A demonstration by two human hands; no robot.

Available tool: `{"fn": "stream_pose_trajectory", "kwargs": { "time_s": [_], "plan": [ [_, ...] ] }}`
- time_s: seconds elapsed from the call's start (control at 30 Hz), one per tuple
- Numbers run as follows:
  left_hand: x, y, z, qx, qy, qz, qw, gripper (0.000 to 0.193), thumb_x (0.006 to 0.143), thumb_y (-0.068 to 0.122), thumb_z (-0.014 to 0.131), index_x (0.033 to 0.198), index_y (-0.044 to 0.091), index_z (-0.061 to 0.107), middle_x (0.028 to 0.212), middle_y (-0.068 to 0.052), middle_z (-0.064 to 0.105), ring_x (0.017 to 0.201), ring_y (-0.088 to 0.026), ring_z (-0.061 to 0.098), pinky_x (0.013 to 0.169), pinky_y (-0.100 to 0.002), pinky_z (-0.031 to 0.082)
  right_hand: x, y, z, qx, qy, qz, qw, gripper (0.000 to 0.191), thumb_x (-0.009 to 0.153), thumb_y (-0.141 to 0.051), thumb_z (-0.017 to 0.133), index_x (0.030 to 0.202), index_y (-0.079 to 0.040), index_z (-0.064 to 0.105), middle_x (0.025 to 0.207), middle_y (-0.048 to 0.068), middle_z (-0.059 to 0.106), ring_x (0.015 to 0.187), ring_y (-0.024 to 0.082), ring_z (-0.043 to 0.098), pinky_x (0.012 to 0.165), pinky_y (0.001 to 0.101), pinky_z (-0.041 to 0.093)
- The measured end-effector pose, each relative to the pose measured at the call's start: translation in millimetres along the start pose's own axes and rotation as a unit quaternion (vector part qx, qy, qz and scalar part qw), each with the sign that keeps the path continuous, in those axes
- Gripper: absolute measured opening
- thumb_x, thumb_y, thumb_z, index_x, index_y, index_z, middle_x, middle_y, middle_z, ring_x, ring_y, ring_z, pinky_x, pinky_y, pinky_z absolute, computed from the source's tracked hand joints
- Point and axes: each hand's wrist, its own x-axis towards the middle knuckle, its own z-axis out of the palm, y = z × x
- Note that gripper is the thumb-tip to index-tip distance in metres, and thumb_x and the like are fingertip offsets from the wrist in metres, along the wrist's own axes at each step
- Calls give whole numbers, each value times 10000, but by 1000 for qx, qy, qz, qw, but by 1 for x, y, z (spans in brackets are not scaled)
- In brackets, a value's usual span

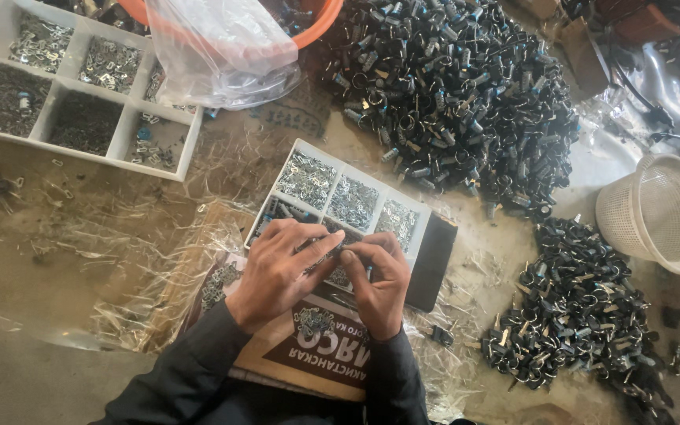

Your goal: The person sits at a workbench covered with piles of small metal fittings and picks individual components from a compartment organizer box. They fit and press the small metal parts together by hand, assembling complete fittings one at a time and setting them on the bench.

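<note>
Upper left of the frame: white divided tray [190, 130] with small metal parts. Top centre: clear plastic bag [214, 47]. Centre: left hand [277, 271] and right hand [379, 279] close together, fingertips pinching a small dark part [332, 256] between them, over a smaller divided tray [293, 149] and a cardboard sheet [277, 358]. Upper right: big pile of black clips [458, 86]. Right edge: white mesh basket [659, 212]; smaller clip pile [576, 307] at lower right.
</note>
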Motion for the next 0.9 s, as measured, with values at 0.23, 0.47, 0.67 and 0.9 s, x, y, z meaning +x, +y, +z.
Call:
{"fn": "stream_pose_trajectory", "kwargs": {
  "time_s": [0.23, 0.47, 0.67, 0.9],
  "plan": [
    [0, 0, 2, 1, 4, 2, 1000, 403, 854, 159, 827, 1237, 90, 726, 1104, -49, 668, 969, -235, 608, 877, -366, 503, 0, 0, 0, 8, -5, 8, 1000, 62, 937, -22, 712, 973, 24, 732, 993, 50, 610, 866, 102, 588, 730, 234, 484],
    [0, 1, 2, 9, -2, 15, 1000, 423, 842, 131, 832, 1249, 80, 725, 1110, -44, 672, 956, -224, 599, 878, -370, 509, 0, 6, -3, -39, 5, 7, 999, 79, 867, -35, 791, 928, 7, 764, 923, 29, 635, 811, 90, 593, 679, 231, 464],
    [0, 2, 0, -26, 7, 9, 1000, 438, 835, 136, 837, 1257, 106, 723, 1113, -37, 673, 956, -226, 610, 876, -367, 513, 1, 15, -10, 80, -33, 86, 993, 91, 823, -14, 805, 896, -4, 751, 949, 14, 624, 846, 89, 585, 731, 235, 460],
    [2, 5, -1, -93, 2, -12, 996, 386, 827, 158, 848, 1201, 129, 755, 1087, -24, 704, 921, -216, 624, 816, -352, 531, -2, 25, -16, 176, -56, 108, 977, 176, 808, 13, 821, 947, 2, 714, 960, 17, 616, 873, 115, 582, 773, 259, 452]
  ]
}}
